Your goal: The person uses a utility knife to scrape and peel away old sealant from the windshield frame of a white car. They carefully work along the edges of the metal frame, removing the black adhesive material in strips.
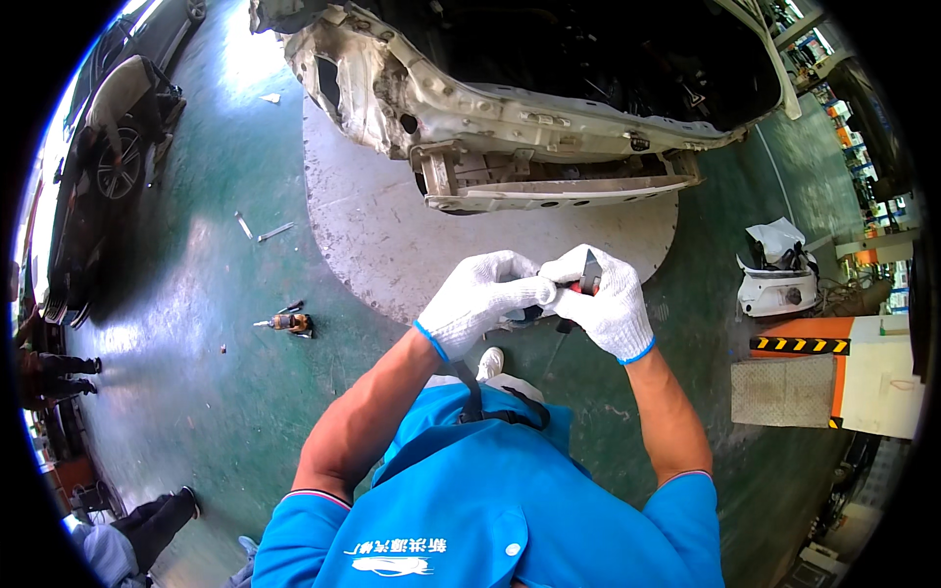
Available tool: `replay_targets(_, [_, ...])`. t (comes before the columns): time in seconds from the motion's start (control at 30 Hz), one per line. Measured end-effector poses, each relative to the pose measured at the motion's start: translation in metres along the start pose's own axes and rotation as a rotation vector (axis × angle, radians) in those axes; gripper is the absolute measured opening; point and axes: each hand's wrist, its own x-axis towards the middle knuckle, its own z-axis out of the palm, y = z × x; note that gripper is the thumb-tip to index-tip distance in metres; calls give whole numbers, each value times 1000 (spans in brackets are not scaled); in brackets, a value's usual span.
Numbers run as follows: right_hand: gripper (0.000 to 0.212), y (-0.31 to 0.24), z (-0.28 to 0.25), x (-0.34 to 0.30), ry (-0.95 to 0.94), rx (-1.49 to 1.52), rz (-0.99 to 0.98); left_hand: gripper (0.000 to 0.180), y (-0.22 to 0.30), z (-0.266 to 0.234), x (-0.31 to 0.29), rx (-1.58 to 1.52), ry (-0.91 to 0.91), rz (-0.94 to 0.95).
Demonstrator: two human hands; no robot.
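Observation:
Both my hands wear white knitted gloves with blue cuffs and meet in front of my waist. My right hand [605, 304] is closed around a small grey-and-red tool [590, 274], whose exact kind I cannot make out. My left hand [485, 299] is closed in a pinch, its thumb and fingertips touching the right hand's; what lies between them is hidden. Beyond the hands stands a stripped, dirty white car body [461, 108] with a bare bumper beam [569, 191] across its end.
An orange-and-black power drill [294, 321] and two wrench-like metal tools [276, 231] lie on the green floor to the left. A dark car [108, 167] is at far left, near people at the lower left. Right, a white car part [777, 289] lies by an orange-and-white platform [877, 367].

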Motion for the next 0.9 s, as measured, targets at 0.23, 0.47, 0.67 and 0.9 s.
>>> replay_targets(0.23, [36,-7,0,0,11,-7,16,26,-3,-7,6,-176,-100,-54])
replay_targets(0.47, [40,-1,14,0,91,-103,-72,13,-19,4,14,-442,52,-65])
replay_targets(0.67, [28,10,22,13,126,-269,-43,17,-27,10,28,-219,248,26])
replay_targets(0.9, [22,22,37,27,95,-477,37,17,-32,5,45,-271,309,-53])
